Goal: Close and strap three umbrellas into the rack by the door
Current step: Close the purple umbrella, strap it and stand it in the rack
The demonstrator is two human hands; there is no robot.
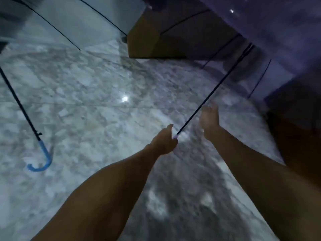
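Blue umbrella (26,108) at 9 o'clock: open, clear canopy spread over the upper-left corner, dark shaft slanting down to a blue hook handle (42,159) lying on or just above the floor (90,87) – contact can't be told. No hand near it

Floor: pale marbled tile, glossy, bright light spot near centre. Frame blurred throughout

Brown box (144,40) at 12 o'clock, standing on the floor, seen partly through canopy film; what it is can't be told

L hand (165,141) just below centre, forearm entering from 6 o'clock. Fingers curled round the lower end of a dark shaft (213,91), where a short pale-purple handle piece (175,136) shows at the fist. Thumb lies along the top. Firm hold

Shaft runs from the L hand up toward 1 o'clock into the purple umbrella (260,32): open, tinted clear canopy filling the upper-right corner, thin dark ribs visible

R hand (209,119) just right of the shaft, forearm entering from 4 o'clock. Fingers straight to loosely bent, pointing toward 12, holding nothing. Close beside the shaft; touching or apart can't be told due to blur

Dark furniture (298,136) at 3 o'clock edge, detail unreadable

Only two umbrellas in view, both open
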